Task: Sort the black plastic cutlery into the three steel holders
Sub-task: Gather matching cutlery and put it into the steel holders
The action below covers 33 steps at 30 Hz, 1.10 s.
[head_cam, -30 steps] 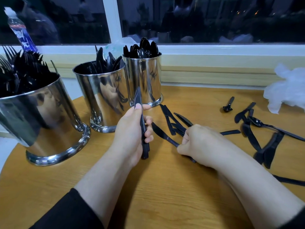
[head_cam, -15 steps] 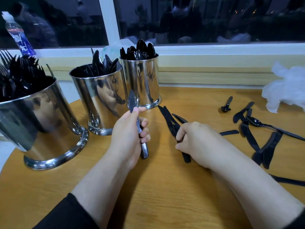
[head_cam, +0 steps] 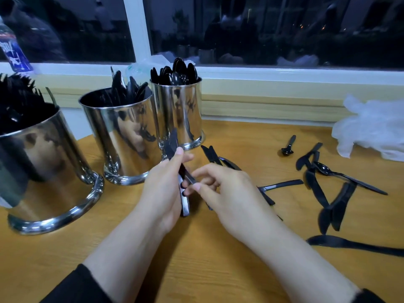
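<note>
Three holders [head_cam: 122, 136]: polished steel, mirror-glossy, reflecting. Cutlery [head_cam: 334, 206] at 3 o'clock: black plastic, smooth, semi-gloss. Worktop [head_cam: 207, 259]: wood w/ visible grain, satin sheen. Bag [head_cam: 371, 132] at 2 o'clock: thin translucent plastic, crinkled.

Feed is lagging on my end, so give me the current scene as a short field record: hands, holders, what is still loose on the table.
left hand: grips a bundle of black knives, blades up
right hand: fingers at the bundle's handles, apparently adding a piece
left holder: forks
middle holder: knives
right holder: spoons
loose cutlery: knives and spoons scattered on the table's right side
small spoon: lying apart, farther back
table: wood
other: crumpled clear plastic at far right
</note>
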{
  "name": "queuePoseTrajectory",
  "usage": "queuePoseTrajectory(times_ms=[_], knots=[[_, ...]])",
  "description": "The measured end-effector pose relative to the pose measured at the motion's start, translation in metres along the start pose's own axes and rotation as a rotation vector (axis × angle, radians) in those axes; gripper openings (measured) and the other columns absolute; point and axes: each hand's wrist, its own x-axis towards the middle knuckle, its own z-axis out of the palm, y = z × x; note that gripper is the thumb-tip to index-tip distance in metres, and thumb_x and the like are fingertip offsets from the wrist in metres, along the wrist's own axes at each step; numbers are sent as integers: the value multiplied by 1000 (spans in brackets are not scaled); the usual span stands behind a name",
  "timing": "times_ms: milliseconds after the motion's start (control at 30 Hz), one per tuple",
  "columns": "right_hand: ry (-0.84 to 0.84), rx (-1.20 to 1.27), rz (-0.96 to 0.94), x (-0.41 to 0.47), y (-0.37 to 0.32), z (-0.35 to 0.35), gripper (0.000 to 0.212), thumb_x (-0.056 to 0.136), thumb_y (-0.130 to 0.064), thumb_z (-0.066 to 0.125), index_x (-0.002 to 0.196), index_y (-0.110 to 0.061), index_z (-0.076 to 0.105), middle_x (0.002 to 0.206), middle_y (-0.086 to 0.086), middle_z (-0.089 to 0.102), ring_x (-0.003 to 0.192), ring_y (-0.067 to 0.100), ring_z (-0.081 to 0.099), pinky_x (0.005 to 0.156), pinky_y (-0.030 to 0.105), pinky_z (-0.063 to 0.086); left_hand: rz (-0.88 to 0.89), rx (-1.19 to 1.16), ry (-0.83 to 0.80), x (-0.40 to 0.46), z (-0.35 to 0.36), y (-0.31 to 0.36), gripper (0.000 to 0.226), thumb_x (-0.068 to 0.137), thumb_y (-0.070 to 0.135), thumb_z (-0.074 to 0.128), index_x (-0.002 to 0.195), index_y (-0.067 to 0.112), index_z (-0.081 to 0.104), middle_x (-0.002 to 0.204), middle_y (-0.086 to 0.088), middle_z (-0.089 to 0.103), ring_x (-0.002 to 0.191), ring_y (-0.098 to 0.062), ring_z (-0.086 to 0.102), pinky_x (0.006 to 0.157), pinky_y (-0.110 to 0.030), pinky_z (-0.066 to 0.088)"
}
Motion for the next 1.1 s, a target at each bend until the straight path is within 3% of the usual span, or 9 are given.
queuePoseTrajectory(times_ms=[233, 300, 400, 500, 600, 700, 800, 967, 1100], knots=[[275, -124, 159, 3, 31, -55, 16, 97, -38, 62, 87, -29, 69, 66, -15, 56, 64, 2, 53, 55, 16, 35, 38, -130, -13, 1, 3, 4, 27, 108, 36, 50, 95, 13, 58, 74, -1, 63, 66, -19, 66, 76, -39, 58], [207, -261, 236, 0, 46, -72, 14, 96, -43, 63, 92, -31, 69, 74, -13, 61, 68, 4, 57, 57, 22, 39, 46, -132, -40, -1, 4, 4, 25, 108, 38, 48, 98, 16, 56, 68, 0, 57, 56, -19, 58, 68, -38, 57], [70, -368, 325, -6, 61, -80, 21, 92, -49, 65, 103, -32, 69, 84, -12, 64, 77, 2, 59, 62, 22, 45, 84, -91, -23, -1, 11, 2, 23, 109, 37, 46, 104, 17, 57, 63, 5, 38, 47, -12, 32, 44, -24, 33], [7, -396, 334, -6, 62, -78, 29, 91, -52, 66, 113, -33, 68, 89, -15, 63, 84, -1, 57, 66, 17, 45, 109, -71, -19, 2, 24, -4, 24, 110, 34, 44, 110, 15, 59, 64, 4, 34, 47, -10, 26, 41, -23, 22], [-54, -442, 321, -3, 60, -69, 35, 90, -53, 67, 119, -33, 67, 95, -16, 62, 85, 0, 56, 70, 20, 49, 64, -106, -3, 4, 36, -9, 24, 110, 21, 42, 117, 13, 63, 65, 3, 39, 50, -11, 30, 43, -24, 23], [-51, -457, 339, 1, 62, -63, 27, 92, -48, 66, 113, -32, 69, 88, -13, 63, 80, 4, 59, 74, 30, 57, 38, -149, -5, 5, 44, -10, 26, 106, 12, 44, 121, 11, 66, 66, 2, 45, 53, -12, 35, 46, -27, 27], [-15, -455, 357, 3, 66, -62, 14, 93, -45, 66, 93, -31, 70, 77, -8, 66, 71, 9, 63, 69, 36, 60, 45, -117, -48, 6, 46, -14, 25, 109, 17, 43, 123, 16, 63, 67, 2, 45, 51, -12, 36, 44, -25, 29], [13, -432, 390, 3, 70, -62, 14, 93, -37, 68, 81, -29, 66, 67, -4, 64, 58, 12, 58, 54, 29, 52, 48, -13, -73, 8, 39, -22, 26, 111, 24, 41, 127, 24, 62, 67, 2, 44, 48, -10, 33, 39, -24, 30], [11, -433, 421, 5, 71, -61, 11, 89, -31, 67, 79, -28, 64, 69, -3, 65, 63, 16, 61, 60, 36, 59, 33, -7, -64, 11, 38, -23, 27, 111, 24, 41, 127, 22, 62, 66, 2, 45, 47, -11, 33, 38, -25, 29]])
